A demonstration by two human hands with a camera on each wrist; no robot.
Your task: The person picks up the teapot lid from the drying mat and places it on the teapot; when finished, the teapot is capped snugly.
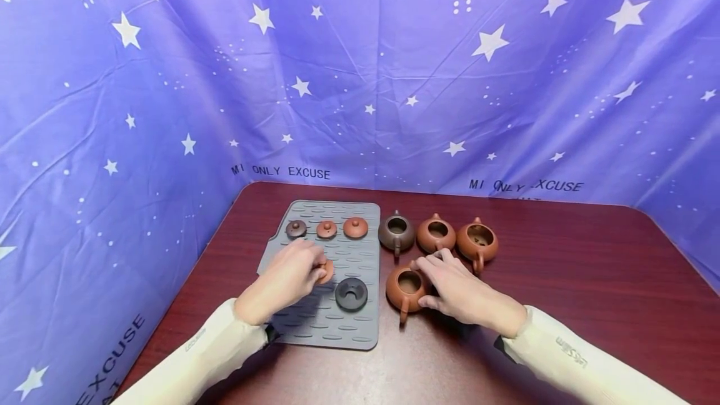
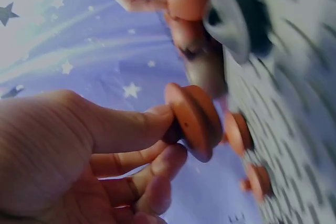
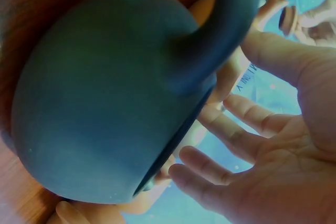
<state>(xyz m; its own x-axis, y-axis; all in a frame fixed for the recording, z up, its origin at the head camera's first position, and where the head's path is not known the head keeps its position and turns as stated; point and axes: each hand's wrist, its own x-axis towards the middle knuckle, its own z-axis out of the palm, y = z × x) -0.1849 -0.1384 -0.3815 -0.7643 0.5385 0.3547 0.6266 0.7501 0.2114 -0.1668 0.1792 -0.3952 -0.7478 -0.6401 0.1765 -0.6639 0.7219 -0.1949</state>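
Note:
My left hand (image 1: 289,277) pinches a small orange-brown teapot lid (image 2: 197,121) between thumb and fingers, above the grey mat. Around the right side of an open orange-brown teapot (image 1: 400,295) curves my right hand (image 1: 458,289), thumb near the handle side and fingers along the far side. That pot stands on the table just right of the mat. Close under the right wrist is a dark teapot (image 3: 105,93), mostly hidden in the head view. A dark grey, round, lid-like piece (image 1: 351,294) lies on the mat beside my left hand.
The grey ridged mat (image 1: 337,336) bears a dark brown lid (image 1: 295,229) and two orange lids (image 1: 355,227) at its far end. Behind the held pot stand a dark brown teapot (image 1: 388,239) and two orange-brown teapots (image 1: 464,245), all lidless. A starry purple cloth (image 1: 365,80) hangs behind the table.

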